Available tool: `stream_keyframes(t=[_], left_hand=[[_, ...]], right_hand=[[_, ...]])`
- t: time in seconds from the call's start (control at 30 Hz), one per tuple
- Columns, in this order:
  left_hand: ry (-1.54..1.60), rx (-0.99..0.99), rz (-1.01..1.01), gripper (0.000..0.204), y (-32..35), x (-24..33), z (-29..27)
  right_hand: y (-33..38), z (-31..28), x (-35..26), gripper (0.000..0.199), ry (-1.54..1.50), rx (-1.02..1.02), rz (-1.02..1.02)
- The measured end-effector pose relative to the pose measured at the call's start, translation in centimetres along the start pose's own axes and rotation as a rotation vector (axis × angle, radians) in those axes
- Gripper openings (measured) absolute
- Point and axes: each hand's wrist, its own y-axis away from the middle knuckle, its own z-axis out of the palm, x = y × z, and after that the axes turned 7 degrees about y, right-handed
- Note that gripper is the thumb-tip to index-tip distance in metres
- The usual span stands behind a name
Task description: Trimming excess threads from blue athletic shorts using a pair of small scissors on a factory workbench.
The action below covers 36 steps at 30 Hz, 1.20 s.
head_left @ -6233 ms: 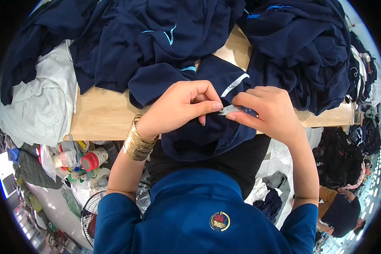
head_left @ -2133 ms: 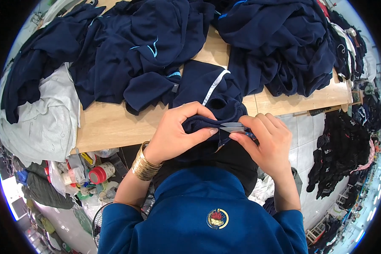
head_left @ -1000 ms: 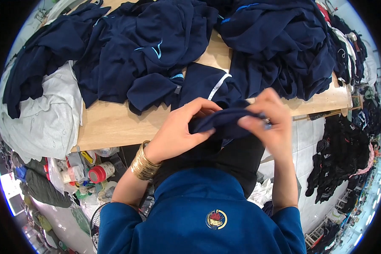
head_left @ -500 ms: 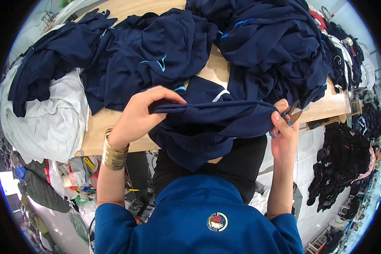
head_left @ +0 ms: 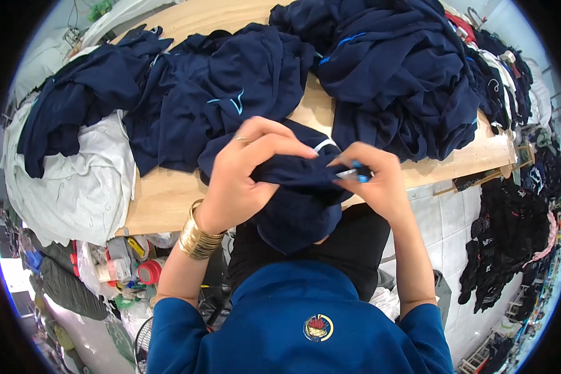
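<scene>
The navy garment (head_left: 299,219) is gathered between the two hands, over the near edge of the wooden table (head_left: 159,202) and above the lap, with its white strip (head_left: 325,145) just beyond the fingertips. Its cloth is touched by the left hand (head_left: 274,168), whose thumb and forefinger are spread along a fold; whether the fabric is firmly pinched there cannot be told. By the right hand (head_left: 355,168), the blue-handled scissors (head_left: 349,174) are grasped, with the blades directed toward the cloth; blur hides whether they are parted. For good work here, the fold is best drawn lightly taut between the hands, without being stretched, so that the edge can be clearly seen. The blade tips should be angled away from the left fingers and from any layer lying beneath. Slack is better smoothed out first, as soft, bunched fabric could easily be nicked by the points.
</scene>
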Motion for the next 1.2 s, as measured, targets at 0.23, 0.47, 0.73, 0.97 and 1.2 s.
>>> stream_keyframes(t=[0.23,0.47,0.73,0.97,1.2], left_hand=[[-0.376,0.082,-0.134,0.067,1.5,-1.4,0.4],[-0.384,0.125,-0.267,0.066,2.1,-2.0,-1.8],[0.364,-0.025,-0.622,0.032,4.0,-3.9,-5.5],[0.808,0.216,-0.863,0.037,6.3,-5.8,-3.5],[1.007,0.064,-0.784,0.040,5.6,-3.8,-3.7]], right_hand=[[1.1,-0.5,-1.6,0.028,0.082,0.412,-0.159],[2.6,-1.6,-1.4,0.020,-0.123,0.475,0.018],[4.5,-1.5,3.1,0.010,-0.250,0.704,0.326],[4.9,-0.6,5.3,0.008,-0.175,0.591,0.444],[4.3,-2.7,6.2,0.018,-0.077,0.266,0.408]])
